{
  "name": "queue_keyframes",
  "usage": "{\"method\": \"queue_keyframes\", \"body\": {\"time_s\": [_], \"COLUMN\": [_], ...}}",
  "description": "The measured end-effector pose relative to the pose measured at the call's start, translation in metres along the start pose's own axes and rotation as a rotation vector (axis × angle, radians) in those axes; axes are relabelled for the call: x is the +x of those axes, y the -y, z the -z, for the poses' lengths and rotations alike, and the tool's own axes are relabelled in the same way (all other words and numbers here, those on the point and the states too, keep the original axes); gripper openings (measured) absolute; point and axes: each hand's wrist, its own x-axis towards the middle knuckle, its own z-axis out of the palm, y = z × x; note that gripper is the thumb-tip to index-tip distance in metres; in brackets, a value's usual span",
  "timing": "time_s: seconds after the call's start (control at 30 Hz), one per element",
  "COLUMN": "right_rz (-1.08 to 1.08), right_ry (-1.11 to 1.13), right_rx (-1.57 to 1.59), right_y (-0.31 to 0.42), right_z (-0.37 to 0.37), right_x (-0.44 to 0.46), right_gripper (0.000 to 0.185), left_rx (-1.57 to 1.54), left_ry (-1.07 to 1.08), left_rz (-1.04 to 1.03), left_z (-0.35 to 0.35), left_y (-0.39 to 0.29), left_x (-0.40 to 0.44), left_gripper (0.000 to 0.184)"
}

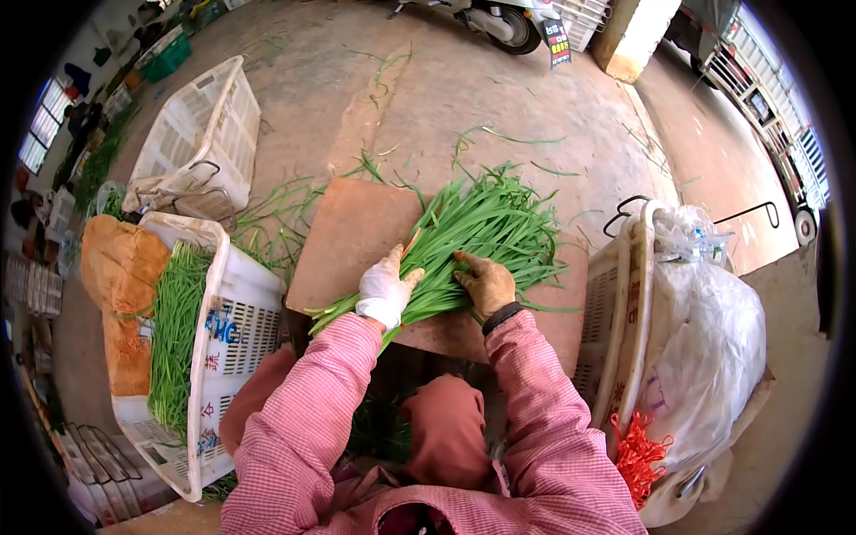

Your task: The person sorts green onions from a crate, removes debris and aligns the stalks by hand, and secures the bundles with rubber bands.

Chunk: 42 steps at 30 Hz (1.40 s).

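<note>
A bunch of garlic chives (499,218) lies across a brown board (343,223) in front of me, its leaves fanned to the upper right and its stems toward the lower left. My left hand (383,287), in a white glove, is closed around the stem part. Beside its fingertips shows a thin orange-red strip (412,241). On the near right side of the bunch, my right hand (489,283) wears a tan glove and has its fingers bent onto the leaves. Its grip is partly hidden by greenery.
At left, a white crate (236,343) holds more chives (178,330) beside brown cloth (125,276). Another crate (192,134) stands behind it. On the right are a crate (624,321), plastic bags (704,330) and red ties (640,455). A scooter (499,22) stands behind.
</note>
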Motion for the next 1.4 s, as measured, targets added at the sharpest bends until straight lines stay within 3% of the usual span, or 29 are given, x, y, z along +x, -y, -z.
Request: {"method": "queue_keyframes", "body": {"time_s": [0.17, 0.27, 0.33, 0.37, 0.43, 0.53, 0.57, 0.63, 0.67, 0.73, 0.8, 0.87, 0.9, 0.93, 1.0, 1.07, 1.13, 1.23, 1.4], "right_rz": [0.029, 0.074, 0.187, 0.192, 0.276, 0.427, 0.429, 0.274, 0.19, 0.153, 0.12, 0.174, 0.183, 0.175, -0.254, -0.266, -0.107, -0.041, 0.134], "right_ry": [0.075, 0.059, 0.045, 0.042, 0.036, 0.025, 0.022, 0.233, 0.336, 0.294, 0.256, -0.051, -0.095, -0.1, 0.014, 0.024, -0.078, -0.137, -0.2], "right_rx": [-0.153, -0.212, -0.231, -0.23, -0.56, -0.702, -0.702, -0.713, -0.717, -0.604, -0.49, -0.122, -0.098, -0.105, 0.234, 0.282, 0.436, 0.331, 0.134], "right_y": [0.012, 0.01, 0.013, 0.016, 0.031, 0.037, 0.041, 0.054, 0.058, 0.049, 0.033, 0.01, -0.003, -0.006, -0.012, -0.012, -0.02, -0.018, -0.024], "right_z": [0.007, 0.011, 0.014, 0.016, 0.023, 0.029, 0.029, 0.036, 0.039, 0.036, 0.03, 0.025, 0.025, 0.029, 0.04, 0.044, 0.037, 0.036, 0.035], "right_x": [0.001, 0.002, 0.002, 0.001, -0.001, -0.005, -0.006, -0.013, -0.015, -0.021, -0.026, -0.031, -0.031, -0.031, -0.031, -0.035, -0.036, -0.034, -0.032], "right_gripper": [0.02, 0.015, 0.014, 0.014, 0.013, 0.017, 0.017, 0.022, 0.026, 0.027, 0.029, 0.038, 0.043, 0.043, 0.042, 0.039, 0.038, 0.038, 0.035], "left_rx": [-0.03, -0.053, -0.245, -0.22, -0.127, -0.007, 0.058, 0.119, 0.16, 0.235, 0.181, 0.136, 0.076, 0.068, 0.03, 0.062, 0.084, 0.124, 0.204], "left_ry": [-0.039, 0.069, 0.05, 0.063, 0.086, 0.133, 0.13, 0.125, 0.055, -0.089, -0.102, -0.114, -0.175, -0.171, -0.296, -0.303, -0.321, -0.143, -0.076], "left_rz": [-0.016, 0.056, 0.036, 0.014, 0.008, -0.02, -0.046, -0.079, -0.162, -0.329, -0.418, -0.431, -0.438, -0.446, -0.411, -0.391, -0.366, -0.345, -0.335], "left_z": [-0.002, 0.014, 0.027, 0.032, 0.063, 0.079, 0.081, 0.081, 0.078, 0.068, 0.053, 0.035, 0.026, 0.014, -0.007, -0.021, -0.027, -0.021, -0.016], "left_y": [0.002, -0.002, 0.006, 0.014, 0.014, 0.025, 0.027, 0.027, 0.023, 0.01, -0.001, -0.011, -0.016, -0.016, -0.019, -0.022, -0.026, -0.032, -0.033], "left_x": [-0.001, -0.001, -0.007, -0.01, -0.026, -0.049, -0.055, -0.065, -0.07, -0.075, -0.072, -0.063, -0.057, -0.049, -0.034, -0.024, -0.015, -0.01, -0.001], "left_gripper": [0.062, 0.071, 0.081, 0.09, 0.093, 0.099, 0.1, 0.1, 0.095, 0.085, 0.065, 0.054, 0.038, 0.038, 0.027, 0.022, 0.021, 0.021, 0.016]}}
